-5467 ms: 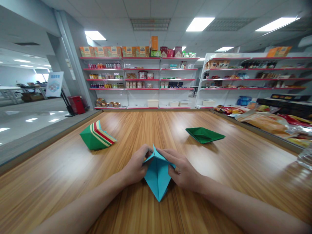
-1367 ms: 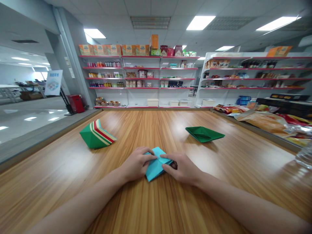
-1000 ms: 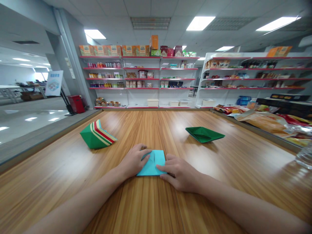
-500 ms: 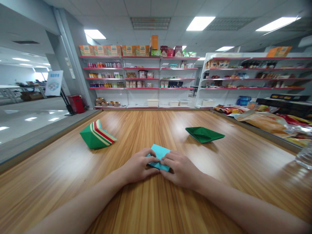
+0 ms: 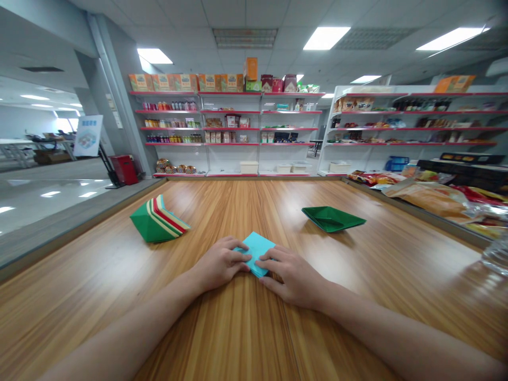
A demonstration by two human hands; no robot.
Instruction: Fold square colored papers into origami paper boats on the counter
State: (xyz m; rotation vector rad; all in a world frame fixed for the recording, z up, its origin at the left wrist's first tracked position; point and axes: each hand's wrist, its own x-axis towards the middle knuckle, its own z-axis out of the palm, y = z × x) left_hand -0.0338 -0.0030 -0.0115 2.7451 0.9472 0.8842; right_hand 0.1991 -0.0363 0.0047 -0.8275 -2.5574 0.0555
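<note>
A light-blue sheet of folded paper (image 5: 257, 244) lies on the table between my two hands, its layered edge facing me. My left hand (image 5: 222, 264) holds its left side, fingertips on top and thumb by the near edge. From the right, my right hand (image 5: 291, 272) presses curled fingers onto the paper's upper face, its thumb at the near right edge. Farther left stands a stack of nested folded paper pieces (image 5: 159, 221), green outside with cream, red and blue layers. A green folded paper boat shape (image 5: 333, 219) rests beyond my right hand.
The wooden table (image 5: 238, 338) has a raised rim. Packaged snacks (image 5: 432, 198) lie past its right edge, and a clear plastic object (image 5: 496, 256) sits at the far right. Stocked shelves (image 5: 230, 128) stand behind the table.
The blue paper has turned slightly and lies flatter, more of its top showing. My left hand has slid a little left, and the fingertips of both hands are farther apart.
</note>
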